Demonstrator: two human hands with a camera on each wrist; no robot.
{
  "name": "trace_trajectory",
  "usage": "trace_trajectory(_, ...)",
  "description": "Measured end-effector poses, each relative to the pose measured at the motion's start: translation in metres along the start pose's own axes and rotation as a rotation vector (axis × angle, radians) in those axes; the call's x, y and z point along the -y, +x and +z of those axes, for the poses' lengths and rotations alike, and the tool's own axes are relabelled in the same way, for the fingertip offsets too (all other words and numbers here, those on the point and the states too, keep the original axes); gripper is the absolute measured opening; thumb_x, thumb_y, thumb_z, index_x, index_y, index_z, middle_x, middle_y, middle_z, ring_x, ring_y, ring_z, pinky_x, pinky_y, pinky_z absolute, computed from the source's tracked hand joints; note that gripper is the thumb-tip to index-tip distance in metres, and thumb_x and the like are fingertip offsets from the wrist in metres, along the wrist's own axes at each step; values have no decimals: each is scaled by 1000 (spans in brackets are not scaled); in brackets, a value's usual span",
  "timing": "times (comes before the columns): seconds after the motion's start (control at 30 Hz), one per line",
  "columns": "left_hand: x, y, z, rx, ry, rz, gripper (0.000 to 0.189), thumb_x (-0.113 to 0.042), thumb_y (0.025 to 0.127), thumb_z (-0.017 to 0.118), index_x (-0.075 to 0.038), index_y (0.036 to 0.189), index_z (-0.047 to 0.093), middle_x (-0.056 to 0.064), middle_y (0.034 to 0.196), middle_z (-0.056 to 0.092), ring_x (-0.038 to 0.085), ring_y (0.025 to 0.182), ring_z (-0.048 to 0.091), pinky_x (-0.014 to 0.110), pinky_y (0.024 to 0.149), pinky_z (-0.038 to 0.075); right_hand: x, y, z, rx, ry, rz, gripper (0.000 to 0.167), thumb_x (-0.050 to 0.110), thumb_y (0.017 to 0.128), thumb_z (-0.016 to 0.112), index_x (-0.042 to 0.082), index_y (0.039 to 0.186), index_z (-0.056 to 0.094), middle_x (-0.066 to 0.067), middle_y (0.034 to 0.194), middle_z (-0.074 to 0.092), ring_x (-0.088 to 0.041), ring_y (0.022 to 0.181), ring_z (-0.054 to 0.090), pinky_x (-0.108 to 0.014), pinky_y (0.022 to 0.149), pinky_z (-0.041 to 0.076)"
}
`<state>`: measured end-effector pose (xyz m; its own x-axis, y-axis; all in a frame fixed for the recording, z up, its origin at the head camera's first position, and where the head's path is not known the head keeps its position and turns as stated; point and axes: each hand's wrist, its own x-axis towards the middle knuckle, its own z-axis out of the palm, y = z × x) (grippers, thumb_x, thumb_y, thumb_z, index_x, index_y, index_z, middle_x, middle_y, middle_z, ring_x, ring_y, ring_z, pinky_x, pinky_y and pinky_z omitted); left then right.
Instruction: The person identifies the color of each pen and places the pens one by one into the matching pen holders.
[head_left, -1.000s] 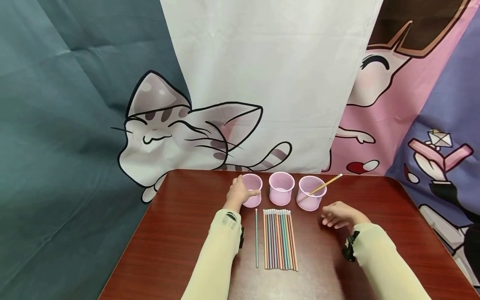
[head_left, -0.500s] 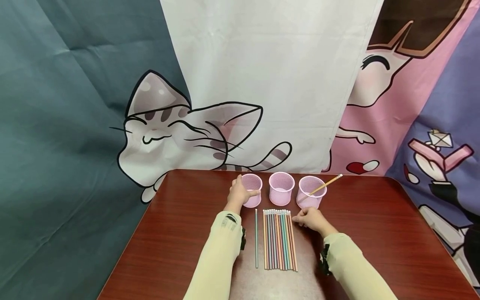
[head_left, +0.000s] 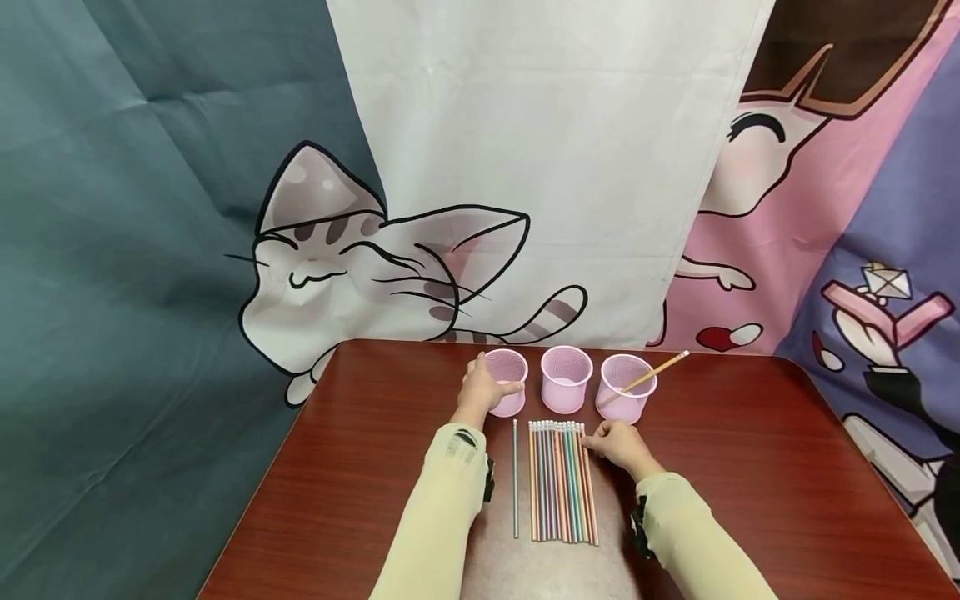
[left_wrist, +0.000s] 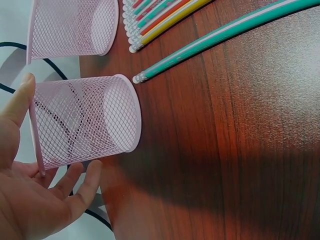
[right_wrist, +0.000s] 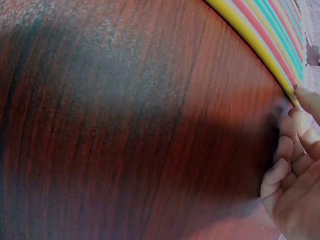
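My left hand holds the left pink mesh pencil cup. In the left wrist view the thumb lies at the rim of that cup and the other fingers reach round its far side. My right hand is at the right end of a row of striped pencils. Seen from the right wrist, thumb and forefinger pinch the end of the outermost yellow pencil, the remaining fingers curled near the tabletop. A single green pencil lies apart, left of the row.
Two more pink mesh cups stand to the right, a middle cup and a right cup. A yellow pencil leans in the right one, eraser up. The brown wooden table ends at a printed cloth behind.
My right hand has moved left from beside the right cup to the pencil row and now pinches the outermost pencil. The left hand has stayed at its cup.
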<state>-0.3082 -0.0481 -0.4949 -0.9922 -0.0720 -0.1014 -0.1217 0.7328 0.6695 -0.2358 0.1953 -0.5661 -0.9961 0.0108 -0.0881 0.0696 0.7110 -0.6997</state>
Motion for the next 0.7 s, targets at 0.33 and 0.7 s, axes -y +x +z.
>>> trace_trajectory(0.33, -4, 0, -1, 37, -15, -13, 101, -39, 69, 80, -6, 144, 21, 18, 138, 32, 39, 123, 37, 52, 93, 38, 2, 2, 1, 11, -36, -12, 24, 20, 75, 70, 8, 61, 55, 5, 51, 50, -12, 51, 46, -27, 52, 38)
trace_trajectory(0.7, -1, 2, 1, 37, -36, -21, 102, -38, 67, 81, -7, 144, 22, 17, 138, 33, 38, 122, 37, 54, 91, 38, 7, 0, -1, 10, -94, 1, 24, 17, 72, 70, 9, 58, 53, 5, 49, 49, -12, 49, 46, -29, 53, 39)
